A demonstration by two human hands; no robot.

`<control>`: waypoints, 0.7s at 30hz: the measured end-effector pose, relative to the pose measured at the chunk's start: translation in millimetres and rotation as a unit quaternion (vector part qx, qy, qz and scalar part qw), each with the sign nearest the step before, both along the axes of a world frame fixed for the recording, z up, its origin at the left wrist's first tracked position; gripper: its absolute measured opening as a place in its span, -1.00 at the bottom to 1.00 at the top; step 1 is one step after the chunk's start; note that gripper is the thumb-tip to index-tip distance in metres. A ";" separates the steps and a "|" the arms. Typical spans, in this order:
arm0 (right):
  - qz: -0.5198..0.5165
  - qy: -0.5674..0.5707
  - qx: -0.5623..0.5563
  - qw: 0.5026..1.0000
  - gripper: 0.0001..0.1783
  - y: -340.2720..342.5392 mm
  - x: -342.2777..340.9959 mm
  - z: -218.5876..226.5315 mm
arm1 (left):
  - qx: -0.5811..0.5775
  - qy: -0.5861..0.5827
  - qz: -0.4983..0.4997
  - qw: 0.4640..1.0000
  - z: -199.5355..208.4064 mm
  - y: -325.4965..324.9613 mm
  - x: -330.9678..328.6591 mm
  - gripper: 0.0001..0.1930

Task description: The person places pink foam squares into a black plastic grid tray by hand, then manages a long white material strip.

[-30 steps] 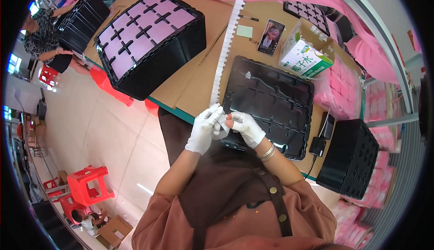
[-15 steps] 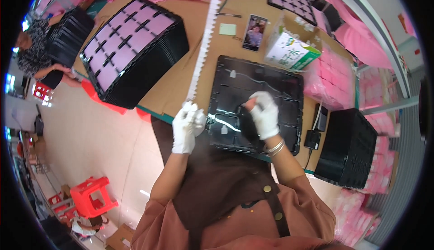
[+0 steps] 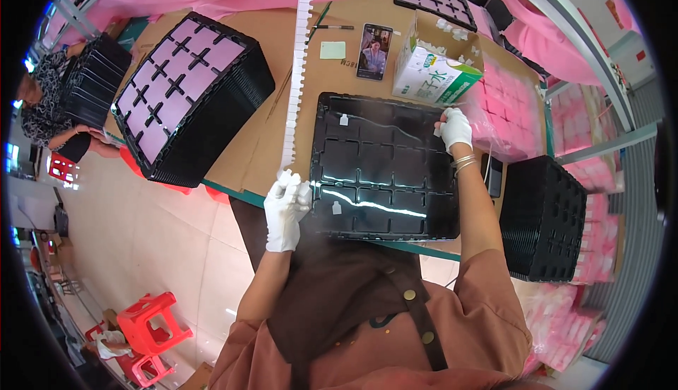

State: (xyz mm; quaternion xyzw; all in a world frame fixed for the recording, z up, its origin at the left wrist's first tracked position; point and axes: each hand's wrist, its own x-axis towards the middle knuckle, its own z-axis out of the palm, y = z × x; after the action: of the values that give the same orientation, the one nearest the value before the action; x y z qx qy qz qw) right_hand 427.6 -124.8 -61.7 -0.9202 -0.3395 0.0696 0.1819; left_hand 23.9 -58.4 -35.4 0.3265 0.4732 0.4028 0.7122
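My left hand (image 3: 284, 210), in a white glove, pinches the near end of a long white strip of tab-shaped labels (image 3: 299, 65). The strip runs away across the table past its far side. A black plastic tray (image 3: 367, 157) lies bottom-up in front of me, with one small white label (image 3: 344, 119) at its far left and another label (image 3: 337, 208) at its near left. At the tray's far right corner is my gloved right hand (image 3: 454, 130), fingers closed; a small white label (image 3: 438, 129) shows at their tips. Its lower edge is partly hidden by the glove.
On the left stands a tall stack of black trays (image 3: 198, 100) with a pink top; another stack (image 3: 542, 220) stands right. Behind the tray are a phone (image 3: 374, 51), a green paper (image 3: 332, 50) and an open carton (image 3: 438, 72). Pink wrapped packs (image 3: 505, 118) sit beside it. Another person (image 3: 53, 86) is far left.
My right hand has moved from over the tray's middle to its far right corner. My left hand stays on the strip's end. The whole view has shifted slightly.
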 end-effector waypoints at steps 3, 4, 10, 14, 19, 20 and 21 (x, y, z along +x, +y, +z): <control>0.050 -0.070 0.067 0.994 -0.63 -16.0 -4.6 -3.8 | -0.027 -0.038 -0.017 0.999 -2.0 -3.5 -3.0 -0.74; 0.041 -0.076 0.077 0.993 -0.58 -23.1 -5.5 -11.9 | -0.016 -0.041 -0.021 0.999 -0.9 -6.6 -3.6 -0.70; 0.014 -0.008 0.230 0.973 -0.75 -34.8 -103.0 19.8 | 0.026 -0.049 -0.063 0.996 0.4 -17.3 5.3 -0.57; 0.202 0.322 0.238 0.894 -0.79 -17.5 -224.2 46.3 | 0.031 -0.069 -0.083 0.994 4.4 -26.0 14.0 -0.67; 0.157 0.593 0.260 0.745 -0.87 -17.9 -260.1 24.9 | 0.043 -0.056 -0.084 0.994 10.6 -36.5 11.7 -0.80; 0.170 0.602 0.248 0.740 -0.86 -19.9 -258.0 21.1 | 0.026 -0.059 -0.088 0.994 8.6 -34.0 10.3 -0.82; 0.180 0.611 0.236 0.734 -0.85 -23.6 -256.2 18.8 | 0.025 -0.058 -0.086 0.994 8.7 -33.2 8.5 -0.82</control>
State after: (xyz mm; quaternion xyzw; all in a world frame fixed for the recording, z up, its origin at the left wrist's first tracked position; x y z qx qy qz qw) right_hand 171.3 -148.4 -42.9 -0.5288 -0.3205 0.5659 0.5453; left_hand 32.5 -91.6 -26.7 0.3598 0.3906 0.3704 0.7621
